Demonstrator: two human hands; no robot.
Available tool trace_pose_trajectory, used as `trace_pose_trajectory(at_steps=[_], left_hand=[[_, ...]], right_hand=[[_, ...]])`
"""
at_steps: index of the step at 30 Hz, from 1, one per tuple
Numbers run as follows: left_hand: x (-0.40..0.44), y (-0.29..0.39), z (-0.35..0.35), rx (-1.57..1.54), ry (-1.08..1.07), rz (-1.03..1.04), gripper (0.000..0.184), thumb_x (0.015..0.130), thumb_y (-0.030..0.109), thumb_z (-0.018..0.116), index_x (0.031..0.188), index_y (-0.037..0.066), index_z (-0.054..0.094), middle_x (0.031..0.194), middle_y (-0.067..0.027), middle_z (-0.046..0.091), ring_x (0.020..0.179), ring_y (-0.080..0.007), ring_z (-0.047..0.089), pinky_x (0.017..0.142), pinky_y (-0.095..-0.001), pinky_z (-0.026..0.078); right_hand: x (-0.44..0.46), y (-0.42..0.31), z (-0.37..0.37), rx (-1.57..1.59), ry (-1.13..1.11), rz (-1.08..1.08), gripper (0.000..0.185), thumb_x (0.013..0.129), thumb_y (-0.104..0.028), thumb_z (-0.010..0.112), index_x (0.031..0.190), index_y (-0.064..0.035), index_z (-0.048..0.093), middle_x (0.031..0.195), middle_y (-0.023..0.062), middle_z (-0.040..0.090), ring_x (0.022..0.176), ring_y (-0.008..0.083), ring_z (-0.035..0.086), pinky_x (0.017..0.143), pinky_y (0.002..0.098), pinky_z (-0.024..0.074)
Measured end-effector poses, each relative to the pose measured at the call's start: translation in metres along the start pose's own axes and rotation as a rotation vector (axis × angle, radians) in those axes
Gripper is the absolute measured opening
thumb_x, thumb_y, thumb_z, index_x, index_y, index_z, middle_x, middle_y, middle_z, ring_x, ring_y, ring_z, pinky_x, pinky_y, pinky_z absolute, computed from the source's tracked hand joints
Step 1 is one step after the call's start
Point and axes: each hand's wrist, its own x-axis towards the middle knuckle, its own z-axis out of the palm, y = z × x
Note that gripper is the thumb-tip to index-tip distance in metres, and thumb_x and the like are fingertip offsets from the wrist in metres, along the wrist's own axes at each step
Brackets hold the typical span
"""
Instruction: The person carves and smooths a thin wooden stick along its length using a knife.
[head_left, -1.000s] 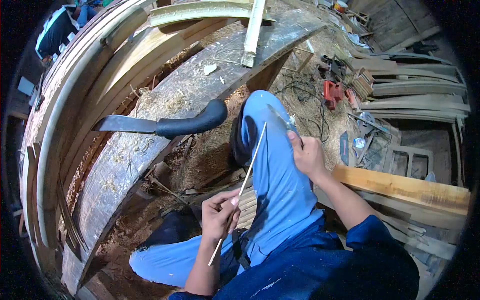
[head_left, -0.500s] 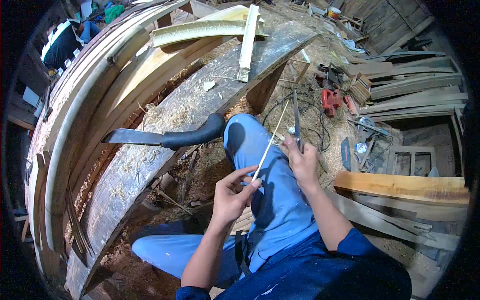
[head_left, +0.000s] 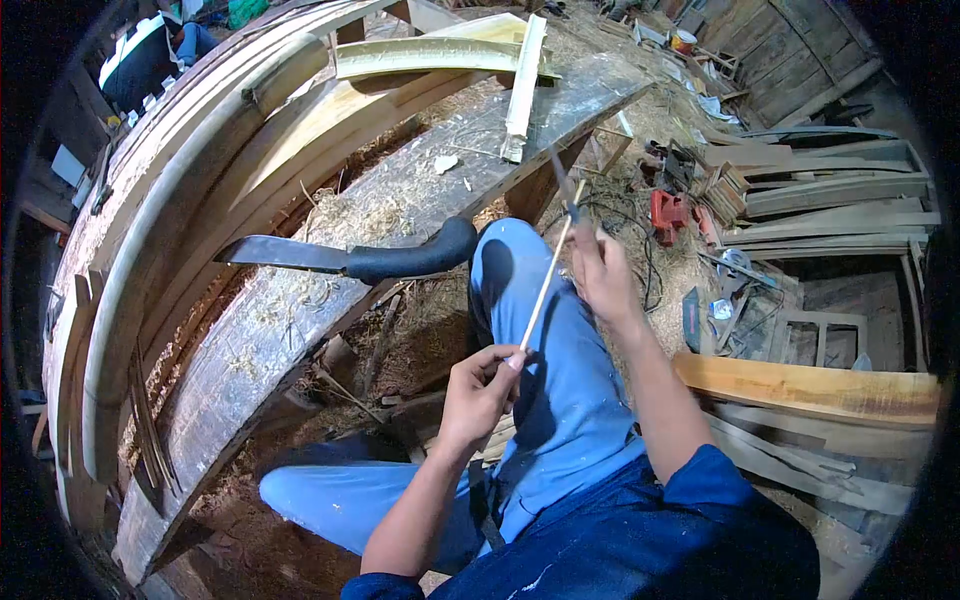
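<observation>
My left hand (head_left: 480, 398) is closed, pinching the lower end of a thin pale wooden stick (head_left: 545, 290) between thumb and fingers. The stick slants up and away over my right thigh. In my right hand (head_left: 606, 278) is a knife (head_left: 564, 178), its narrow blade smeared by motion and pointing up and to the left. Near the stick's far end, blade and stick cross; whether the edge touches the wood I cannot tell. A machete (head_left: 350, 261) with a thick black handle lies on the plank bench (head_left: 215, 415), left of my knee.
Wood shavings (head_left: 350, 218) and a pale split strip (head_left: 523, 90) lie on the bench. Long curved timbers (head_left: 165, 210) run along the left. Boards (head_left: 810, 380) are stacked at right, near a red tool (head_left: 668, 215). Another person (head_left: 140, 65) is at the far upper left.
My right hand has brought the knife from beside the stick across its far end. The stick stands steeper, and my left hand has closed more around its base. The view has shifted slightly.
</observation>
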Motion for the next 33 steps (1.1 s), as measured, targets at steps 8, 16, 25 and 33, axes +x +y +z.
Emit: trace_pose_trajectory(at_steps=[8,16,25,33], left_hand=[[-0.002,-0.005,0.0,-0.089,0.041,-0.022,0.024,0.101,0.023,0.062,0.113,0.002,0.066,0.064,-0.0001,0.058,0.047,-0.005,0.048,0.044,-0.0217,0.036],[0.02,0.002,0.01,-0.026,0.058,-0.057,0.026,0.101,0.026,0.062,0.106,0.002,0.069,0.063,-0.0018,0.06,0.047,-0.0064,0.051,0.042,-0.0221,0.038],[0.008,0.005,0.019,-0.009,0.2,-0.02,0.027,0.1,0.027,0.064,0.103,0.001,0.07,0.056,-0.001,0.057,0.041,-0.0071,0.048,0.038,-0.0235,0.034],[0.016,0.006,0.018,-0.119,0.193,-0.076,0.025,0.099,0.024,0.065,0.101,-0.001,0.071,0.063,-0.001,0.059,0.043,-0.006,0.047,0.039,-0.0229,0.034]], right_hand=[[-0.046,-0.007,-0.009,-0.608,-0.092,-0.372,0.04,0.101,-0.026,0.057,0.135,-0.0061,0.057,0.097,0.0218,0.069,0.088,0.0431,0.066,0.076,0.0482,0.0527],[-0.061,-0.014,-0.001,-0.582,-0.089,-0.513,0.044,0.096,-0.013,0.059,0.138,-0.0228,0.06,0.095,0.02,0.068,0.086,0.0409,0.066,0.072,0.0485,0.0521],[-0.064,0.001,0.001,-0.543,-0.115,-0.516,0.033,0.093,-0.017,0.065,0.125,-0.0223,0.071,0.076,0.0131,0.066,0.067,0.031,0.064,0.062,0.0415,0.0521],[-0.067,0.001,0.009,-0.57,-0.074,-0.481,0.03,0.091,-0.02,0.068,0.121,-0.0229,0.073,0.078,0.0113,0.068,0.069,0.031,0.067,0.061,0.0414,0.0538]])
